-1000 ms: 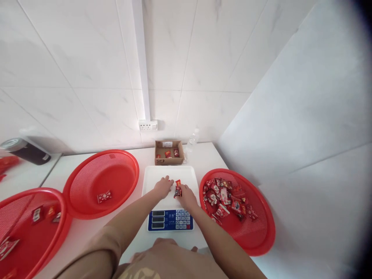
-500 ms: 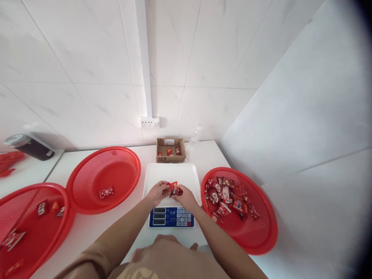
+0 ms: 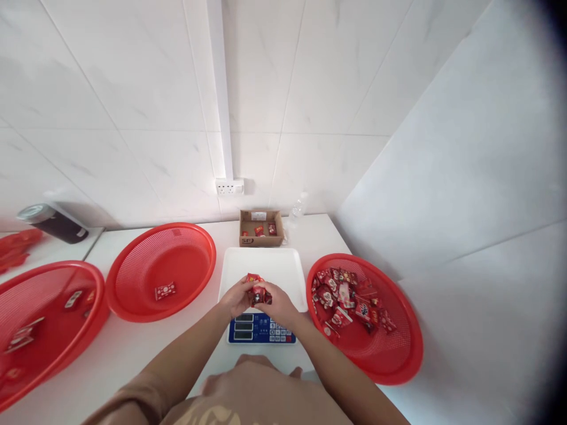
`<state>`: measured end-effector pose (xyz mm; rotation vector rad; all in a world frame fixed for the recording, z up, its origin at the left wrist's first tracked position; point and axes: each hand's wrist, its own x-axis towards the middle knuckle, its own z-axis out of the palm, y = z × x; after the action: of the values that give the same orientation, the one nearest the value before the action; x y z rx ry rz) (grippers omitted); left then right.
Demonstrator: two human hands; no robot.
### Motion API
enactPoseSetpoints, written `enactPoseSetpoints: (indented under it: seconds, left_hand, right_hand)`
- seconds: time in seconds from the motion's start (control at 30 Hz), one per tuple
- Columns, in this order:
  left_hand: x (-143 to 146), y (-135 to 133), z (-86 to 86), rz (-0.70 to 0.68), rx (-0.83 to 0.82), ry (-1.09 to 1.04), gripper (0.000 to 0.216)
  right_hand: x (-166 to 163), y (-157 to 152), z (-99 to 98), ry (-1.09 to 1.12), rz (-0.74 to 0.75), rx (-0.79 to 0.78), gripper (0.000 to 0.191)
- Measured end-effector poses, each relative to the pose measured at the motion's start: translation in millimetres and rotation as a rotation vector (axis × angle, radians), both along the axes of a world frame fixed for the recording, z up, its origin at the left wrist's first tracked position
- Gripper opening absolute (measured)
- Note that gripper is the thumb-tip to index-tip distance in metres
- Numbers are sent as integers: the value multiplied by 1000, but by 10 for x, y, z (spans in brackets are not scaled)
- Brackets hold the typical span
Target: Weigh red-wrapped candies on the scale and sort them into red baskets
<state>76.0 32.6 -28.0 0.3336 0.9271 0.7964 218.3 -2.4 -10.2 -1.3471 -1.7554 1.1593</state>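
Observation:
My left hand [image 3: 237, 299] and my right hand [image 3: 277, 305] meet above the front part of the scale's white pan [image 3: 270, 261]. Between them is a small bunch of red wrapped candies [image 3: 258, 293], and the fingers of both hands are closed around it. How many candies are in the bunch cannot be made out. Just below, the scale's blue keypad panel [image 3: 261, 336] is partly covered by my right hand. To the right stands a red basket [image 3: 410, 330] holding several red candy packets [image 3: 340, 317].
At left are two more red baskets, one with a single packet [image 3: 165, 291], the nearer basket [image 3: 100, 289] with several. Behind the scale sit a small cardboard box [image 3: 261, 241] with candies and a clear bottle [image 3: 299, 206]. A dark tumbler [image 3: 55, 223] lies far left, near a wall socket [image 3: 230, 187].
My hands have drawn closer together, and the candies are gathered into a tighter bunch with the right fingers over them. The view has turned slightly left.

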Motion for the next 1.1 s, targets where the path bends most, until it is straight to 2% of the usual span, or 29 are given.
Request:
enactPoseSetpoints:
  seconds: [0.2, 0.33, 0.43, 0.53, 0.63, 0.7, 0.77, 0.93, 1.03, 1.1]
  left_hand:
    - [-85, -58, -29, 39, -78, -15, 9]
    - [-67, -91, 58, -50, -131, -173, 36]
    - [-67, -99, 111, 0, -175, -248, 33]
    - [-97, -84, 139, 58, -199, -235, 30]
    - [-149, -58, 167, 86, -227, -207, 29]
    - [-193, -40, 191, 97, -247, -194, 30]
    - [-239, -25, 215, 112, -253, -193, 30]
    - [-315, -28, 241, 153, -231, -199, 26]
    - [-333, -62, 225, 159, -207, -196, 20]
    - [-341, -90, 206, 156, -187, -189, 17]
  right_hand:
    - [-24, -28, 20, 152, -195, -194, 46]
    - [-115, -25, 186, 180, -78, -159, 51]
    - [-158, -33, 285, 192, -33, -136, 50]
    - [-147, -15, 268, 211, -78, -114, 47]
    - [-81, 45, 133, 251, -184, -114, 43]
    - [-26, 87, 11, 179, -271, -96, 40]
    - [11, 108, -108, -10, -289, -35, 37]
    - [-40, 61, -322, -493, -83, 63, 45]
    - [-66, 47, -405, -571, -69, 55, 43]
    - [-45, 61, -428, -511, -120, 31, 40]
